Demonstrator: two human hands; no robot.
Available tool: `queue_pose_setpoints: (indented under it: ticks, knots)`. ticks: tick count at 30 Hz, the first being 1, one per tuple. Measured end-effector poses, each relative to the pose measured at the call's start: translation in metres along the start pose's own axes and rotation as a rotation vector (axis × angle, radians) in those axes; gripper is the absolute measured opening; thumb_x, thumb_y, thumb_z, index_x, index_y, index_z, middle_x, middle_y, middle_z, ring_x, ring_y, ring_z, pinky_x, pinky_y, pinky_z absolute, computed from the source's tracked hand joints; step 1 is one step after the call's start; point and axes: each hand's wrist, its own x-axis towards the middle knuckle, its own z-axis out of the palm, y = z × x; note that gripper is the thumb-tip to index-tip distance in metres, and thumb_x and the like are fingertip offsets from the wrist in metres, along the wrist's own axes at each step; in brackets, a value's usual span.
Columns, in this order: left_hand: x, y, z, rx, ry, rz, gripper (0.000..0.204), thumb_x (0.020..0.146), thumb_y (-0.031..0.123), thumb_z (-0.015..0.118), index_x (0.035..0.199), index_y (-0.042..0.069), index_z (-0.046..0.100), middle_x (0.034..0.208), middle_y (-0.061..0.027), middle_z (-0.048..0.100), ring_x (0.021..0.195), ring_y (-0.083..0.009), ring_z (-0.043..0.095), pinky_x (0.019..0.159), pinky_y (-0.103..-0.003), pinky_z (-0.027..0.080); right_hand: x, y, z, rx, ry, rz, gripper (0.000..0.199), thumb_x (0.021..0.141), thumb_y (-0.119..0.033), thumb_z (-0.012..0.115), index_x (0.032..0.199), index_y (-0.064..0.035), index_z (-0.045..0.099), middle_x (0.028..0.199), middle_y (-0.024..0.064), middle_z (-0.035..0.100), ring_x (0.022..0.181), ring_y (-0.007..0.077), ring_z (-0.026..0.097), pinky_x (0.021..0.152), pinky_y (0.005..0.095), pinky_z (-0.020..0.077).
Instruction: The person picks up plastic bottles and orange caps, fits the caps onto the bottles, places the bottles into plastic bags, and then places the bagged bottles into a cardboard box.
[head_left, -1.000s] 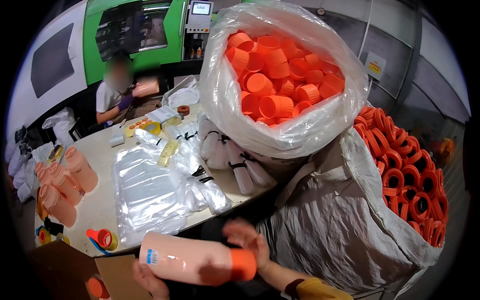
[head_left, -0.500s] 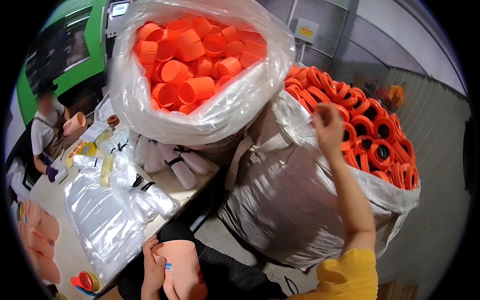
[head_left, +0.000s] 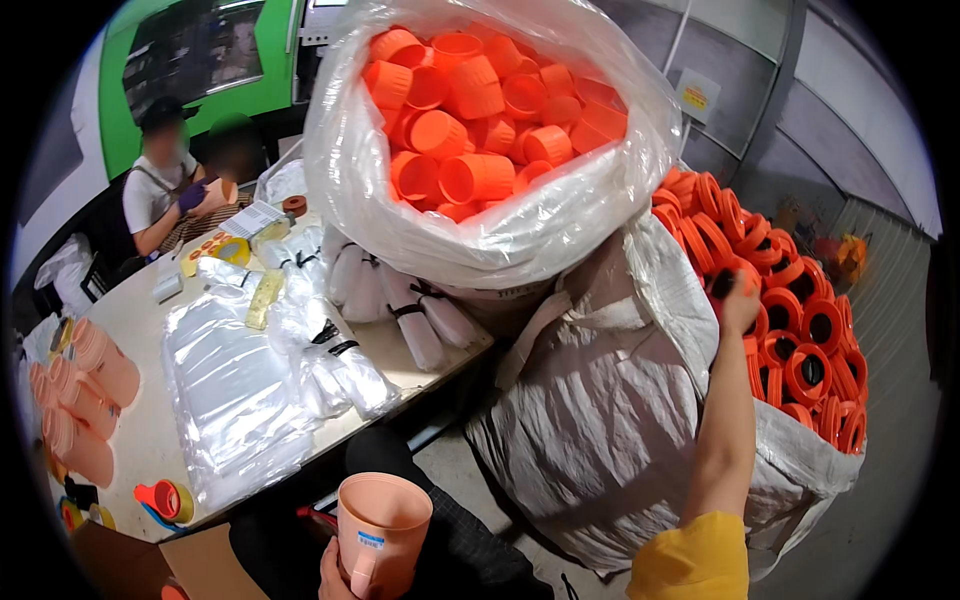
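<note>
Low in the view my left hand (head_left: 334, 577) is closed on a peach-coloured plastic pitcher (head_left: 385, 520). It stands upright with its wide mouth up, a small blue-and-white label on its side and the handle toward me. At the right, my right arm stretches over a big white woven sack (head_left: 600, 420) heaped with orange ring-shaped lids (head_left: 807, 372) that have dark centres. Among them my right hand (head_left: 740, 305) closes its fingers on one orange lid (head_left: 738, 272), partly hidden and slightly blurred.
A clear plastic bag (head_left: 480, 245) full of orange ribbed cups stands ahead. On the table (head_left: 150, 470) lie flat clear bags (head_left: 235, 390), bundled bags (head_left: 415, 335), tape rolls (head_left: 178, 503) and several peach pitchers (head_left: 100, 365). Two people (head_left: 165, 190) sit at the far left.
My right hand has moved down onto the heap and closed on a lid. The pitcher in my left hand is a little lower in view. The view has swung left.
</note>
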Motion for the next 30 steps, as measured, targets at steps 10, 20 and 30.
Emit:
queue_pose_setpoints:
  ticks: [10,20,30]
  knots:
    - [0.034,0.006,-0.039,-0.242,-0.086,0.052,0.031,0.095,0.014,0.059,0.122,0.001,0.064,0.104,-0.0203,0.073,0.098,-0.0331,0.073,0.087,-0.037,0.055,-0.216,-0.254,-0.092,0.827,-0.981,-0.200,0.065,0.074,-0.019,0.092,0.129,-0.0004,0.063,0.119,0.0087,0.067,0.102,0.0178,0.064,0.090,0.0324,0.0522]
    - [0.007,-0.022,-0.043,-0.514,-0.081,0.064,0.029,0.102,0.012,0.053,0.127,0.000,0.060,0.125,-0.0195,0.070,0.113,-0.0318,0.071,0.095,-0.038,0.055,-0.469,-0.260,-0.110,1.187,-1.780,-0.865,0.065,0.087,-0.051,0.072,0.130,-0.0029,0.067,0.087,0.0098,0.054,0.079,0.0293,0.054,0.073,0.0392,0.0458]
    - [0.015,-0.023,-0.041,-0.443,-0.093,0.005,0.037,0.105,0.027,0.053,0.129,-0.001,0.060,0.120,-0.0209,0.071,0.107,-0.0320,0.072,0.091,-0.036,0.055,-0.472,-0.248,-0.116,1.190,-1.796,-0.796,0.058,0.098,-0.048,0.062,0.130,0.0006,0.065,0.085,0.0098,0.056,0.078,0.0256,0.054,0.074,0.0375,0.0440]
